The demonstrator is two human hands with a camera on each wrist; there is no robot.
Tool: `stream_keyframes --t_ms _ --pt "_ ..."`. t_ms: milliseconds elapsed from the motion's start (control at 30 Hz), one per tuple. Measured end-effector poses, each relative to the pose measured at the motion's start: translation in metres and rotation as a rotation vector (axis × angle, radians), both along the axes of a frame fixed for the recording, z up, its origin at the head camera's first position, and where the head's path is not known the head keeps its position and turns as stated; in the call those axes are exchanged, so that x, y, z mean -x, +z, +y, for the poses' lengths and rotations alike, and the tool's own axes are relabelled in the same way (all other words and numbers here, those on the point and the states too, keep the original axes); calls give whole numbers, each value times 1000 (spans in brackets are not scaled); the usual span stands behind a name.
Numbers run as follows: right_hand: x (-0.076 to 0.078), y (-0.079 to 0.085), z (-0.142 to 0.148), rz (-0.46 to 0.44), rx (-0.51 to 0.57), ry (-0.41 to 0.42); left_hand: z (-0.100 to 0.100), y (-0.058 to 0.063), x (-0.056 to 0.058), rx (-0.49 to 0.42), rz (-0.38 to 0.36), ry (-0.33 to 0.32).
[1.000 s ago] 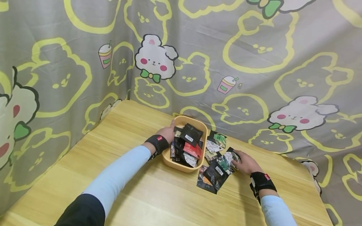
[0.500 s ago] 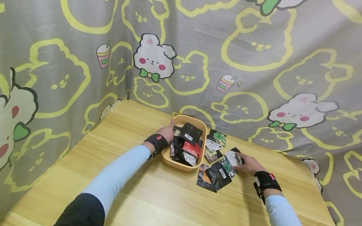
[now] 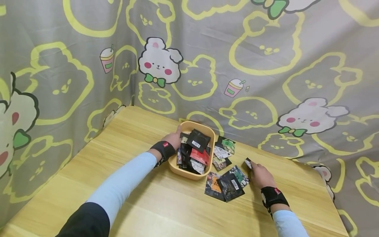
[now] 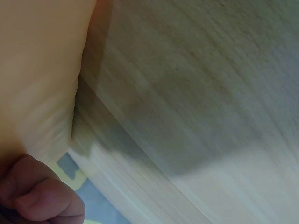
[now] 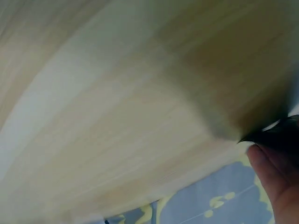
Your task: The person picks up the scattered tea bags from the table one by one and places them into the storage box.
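My left hand (image 3: 174,141) grips the left side of an orange-yellow plastic bin (image 3: 174,169), its fingers (image 4: 49,196) bent against the outer wall in the left wrist view. The bin holds several small flat sachets, with a black sachet (image 3: 199,140) with a barcode label on top and a red sachet (image 3: 200,156) below it. To the right, my right hand (image 3: 263,176) pinches a small black-and-white sachet (image 3: 248,163), tilted up above the table. Its dark side (image 5: 275,135) shows at the fingertips in the right wrist view.
Right of the bin lie a black sachet (image 3: 230,186), an orange-marked sachet (image 3: 214,186) and a green-marked sachet (image 3: 239,175), overlapping. More sachets, one a white-patterned sachet (image 3: 222,152), lie against the bin's right side. A patterned grey curtain (image 3: 201,39) hangs behind the wooden table (image 3: 165,210).
My right hand has lifted the white-patterned sachet off the pile and tilted it up. The sachets beneath have shifted slightly and show more. My left hand stays on the bin.
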State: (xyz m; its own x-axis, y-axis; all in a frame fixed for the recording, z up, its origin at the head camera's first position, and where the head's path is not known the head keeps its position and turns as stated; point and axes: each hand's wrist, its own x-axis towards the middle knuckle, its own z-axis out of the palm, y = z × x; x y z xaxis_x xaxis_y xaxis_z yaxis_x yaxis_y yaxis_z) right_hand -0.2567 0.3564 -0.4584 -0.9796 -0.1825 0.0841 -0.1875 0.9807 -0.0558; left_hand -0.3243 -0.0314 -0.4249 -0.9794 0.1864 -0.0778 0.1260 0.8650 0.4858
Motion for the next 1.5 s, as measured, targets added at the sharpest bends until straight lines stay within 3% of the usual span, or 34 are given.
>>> stream_keyframes --t_ms 167,333,533,900,1033,1167,1333,1500 --pt "3 17 -12 136 71 6 0 -3 2 12 6 -9" --pt "12 43 -44 220 96 95 -1 -3 4 20 7 -16" --pt "25 63 -94 283 96 224 0 0 1 15 -10 -12" --pt "46 86 -174 253 47 339 0 -8 5 -15 13 -8" --pt "49 90 -190 178 59 399 -1 -9 7 -13 28 -15" --pt "46 90 -194 69 48 434 0 -10 8 -4 32 -27" --pt "38 86 -184 56 58 420 0 -9 9 19 38 -37" --pt "21 79 -160 34 92 350 -3 -7 7 19 24 -34"
